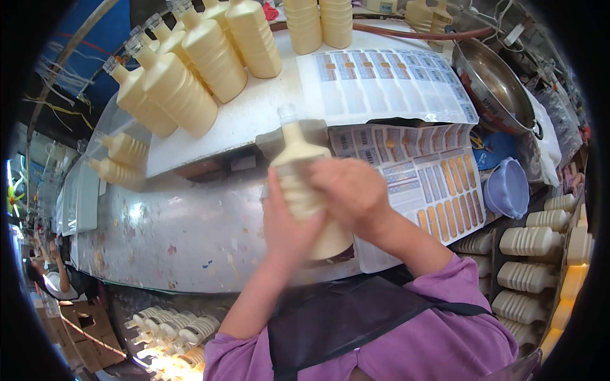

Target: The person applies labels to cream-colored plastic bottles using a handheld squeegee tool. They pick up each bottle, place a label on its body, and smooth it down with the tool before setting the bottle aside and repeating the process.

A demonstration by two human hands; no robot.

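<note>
A cream-coloured ribbed plastic bottle (301, 145) with a clear threaded neck leans on the bench before me. My left hand (291, 227) is wrapped around its lower side, thumb across the front. Blurred by motion, my right hand (355, 193) lies against the bottle's upper front with curled fingers. A greyish strip, perhaps a label, shows beside those fingers; whether they pinch it is hidden. Under the bottle's shoulder is a brown-grey cloth or pad (314, 131). To the right of the bottle lie printed sticker sheets (405, 178), some with gold oblong labels.
Several cream bottles (214, 57) stand on the raised white board (267, 102). Two more bottles (124, 147) are at the left. A metal pan (495, 81) and blue bucket (507, 188) stand right. Bottles fill racks (529, 240) at lower right. Another person (62, 276) is far left.
</note>
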